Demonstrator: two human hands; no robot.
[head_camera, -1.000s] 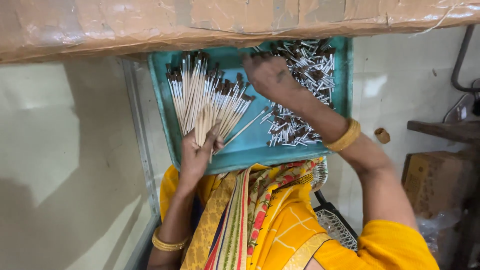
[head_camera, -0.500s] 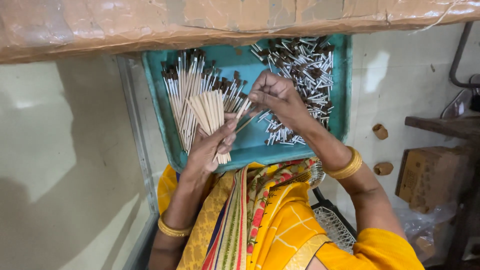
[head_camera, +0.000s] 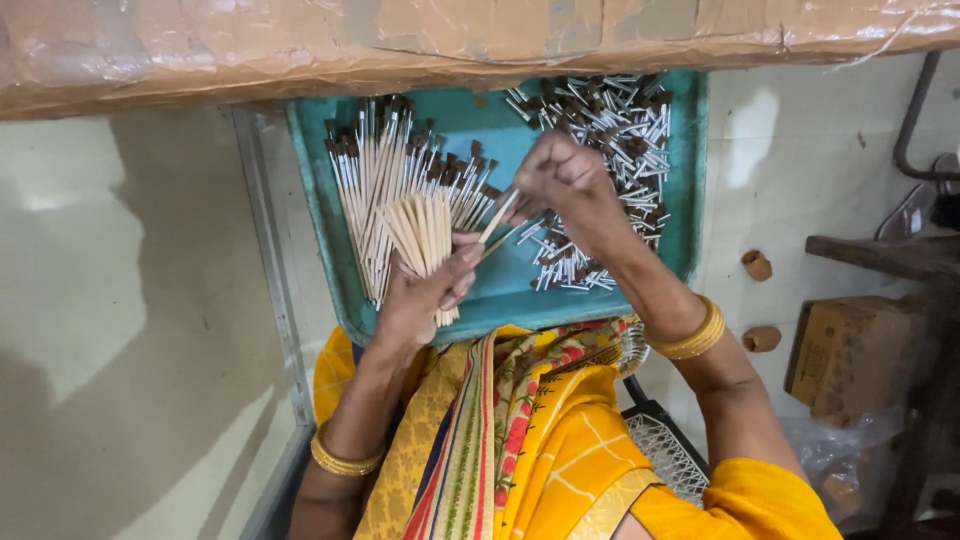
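Note:
A teal tray (head_camera: 500, 285) rests on my lap. My left hand (head_camera: 425, 300) is closed around a fan of pale wooden sticks (head_camera: 422, 232) held over the tray. My right hand (head_camera: 565, 180) pinches one wooden stick (head_camera: 497, 215) together with a small metal ferrule, just right of the fan. Finished brushes with dark tips (head_camera: 385, 175) lie in a row on the tray's left side. A loose heap of silver ferrules with dark bristles (head_camera: 610, 130) fills the tray's right side, partly under my right hand.
A brown cardboard-covered edge (head_camera: 400, 45) overhangs the tray's far side. A metal frame strip (head_camera: 270, 260) runs down the left. A cardboard box (head_camera: 850, 355) and two small brown pieces (head_camera: 757, 265) sit on the floor at the right. A wire basket (head_camera: 665, 450) stands beside my leg.
My right hand left the ferrule heap and came to the fan of sticks, now pinching one stick. My left hand lifted the fan slightly.

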